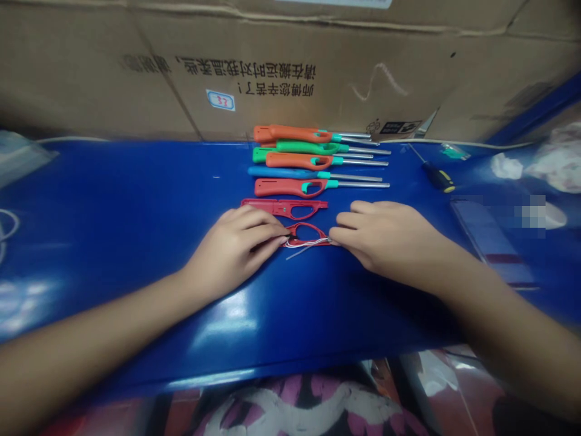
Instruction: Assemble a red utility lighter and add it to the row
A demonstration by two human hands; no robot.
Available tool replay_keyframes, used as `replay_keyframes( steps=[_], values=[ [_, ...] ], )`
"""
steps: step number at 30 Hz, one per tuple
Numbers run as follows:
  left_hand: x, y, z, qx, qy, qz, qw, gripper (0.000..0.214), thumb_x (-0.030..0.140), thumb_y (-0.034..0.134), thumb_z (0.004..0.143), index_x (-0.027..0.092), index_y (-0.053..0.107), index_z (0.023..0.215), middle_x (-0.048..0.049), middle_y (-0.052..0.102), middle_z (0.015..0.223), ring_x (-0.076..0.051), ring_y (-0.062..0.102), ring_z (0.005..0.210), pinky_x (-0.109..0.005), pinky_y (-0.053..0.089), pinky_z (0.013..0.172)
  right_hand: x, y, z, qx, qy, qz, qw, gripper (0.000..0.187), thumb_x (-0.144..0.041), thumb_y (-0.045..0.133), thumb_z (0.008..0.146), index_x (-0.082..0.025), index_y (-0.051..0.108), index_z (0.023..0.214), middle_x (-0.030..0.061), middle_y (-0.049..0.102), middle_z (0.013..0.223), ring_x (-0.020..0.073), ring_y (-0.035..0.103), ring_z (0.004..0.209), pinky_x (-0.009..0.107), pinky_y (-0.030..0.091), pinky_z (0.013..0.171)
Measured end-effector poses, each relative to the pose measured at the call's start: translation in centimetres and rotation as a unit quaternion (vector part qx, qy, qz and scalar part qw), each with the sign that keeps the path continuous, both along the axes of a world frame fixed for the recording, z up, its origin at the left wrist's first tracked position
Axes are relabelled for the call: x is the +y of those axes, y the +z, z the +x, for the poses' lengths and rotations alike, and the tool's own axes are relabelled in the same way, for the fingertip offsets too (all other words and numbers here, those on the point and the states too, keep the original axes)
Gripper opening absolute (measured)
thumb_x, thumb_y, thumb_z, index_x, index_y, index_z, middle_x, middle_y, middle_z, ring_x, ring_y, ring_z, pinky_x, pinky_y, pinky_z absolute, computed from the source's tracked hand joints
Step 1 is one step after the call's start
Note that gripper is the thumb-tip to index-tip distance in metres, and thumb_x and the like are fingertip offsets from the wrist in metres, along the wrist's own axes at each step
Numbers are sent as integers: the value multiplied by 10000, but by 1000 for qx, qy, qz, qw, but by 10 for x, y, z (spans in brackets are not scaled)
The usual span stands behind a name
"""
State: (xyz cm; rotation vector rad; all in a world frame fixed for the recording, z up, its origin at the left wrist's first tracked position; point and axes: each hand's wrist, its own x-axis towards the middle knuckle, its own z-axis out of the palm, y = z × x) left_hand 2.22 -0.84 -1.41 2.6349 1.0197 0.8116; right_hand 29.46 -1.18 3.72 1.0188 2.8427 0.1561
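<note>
Over the blue table, my left hand (242, 242) closes its fingertips on a red half-shell of a long-nosed lighter (305, 227), hiding its handle end. A small black part shows at those fingertips. Thin white wires (302, 243) run along the shell's lower edge, and a thin grey strand sticks out below them. At the shell's front end, the fingers of my right hand (385, 236) are pinched together near the wire ends; what exactly they grip is hidden. Just behind lies a second red half-shell (295, 209), flat on the table and partly covered by my left hand.
Several assembled lighters (290, 188) in red, blue, orange and green lie in a row farther back, metal tubes pointing right. A cardboard box (181, 72) walls off the rear. On the right are a screwdriver (440, 175), a phone-like slab (492, 242) and crumpled white tissue (506, 165).
</note>
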Motion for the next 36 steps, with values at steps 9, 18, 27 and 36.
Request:
replay_keyframes(
  steps=[9,18,27,36],
  values=[
    [0,0,1,-3,-8,1,1000,166,263,605,973,204,734,1057,-65,740,1041,-198,654,956,-351,502,857,17,-9,11,206,-99,-139,964,159,-373,630,909,-226,648,965,20,673,947,178,599,886,295,405,740],
    [0,2,1,-48,4,-3,999,160,283,614,967,214,749,1019,-63,746,1003,-192,670,934,-334,493,833,22,-15,0,256,-132,-249,925,198,-305,612,906,-196,568,747,-16,577,731,130,502,687,260,378,646],
    [3,3,4,-72,30,-6,997,130,272,674,932,231,779,995,-36,741,919,-187,637,879,-331,426,770,18,-12,-6,237,-156,-230,931,206,-305,608,902,-198,555,734,-6,582,740,146,509,714,272,369,658],
    [3,3,4,-59,56,-16,997,135,317,678,931,251,791,964,-28,729,898,-176,614,842,-319,387,731,16,-13,-6,226,-153,-229,935,235,-341,586,928,-204,530,746,4,589,763,164,501,769,280,368,685]
  ],
)
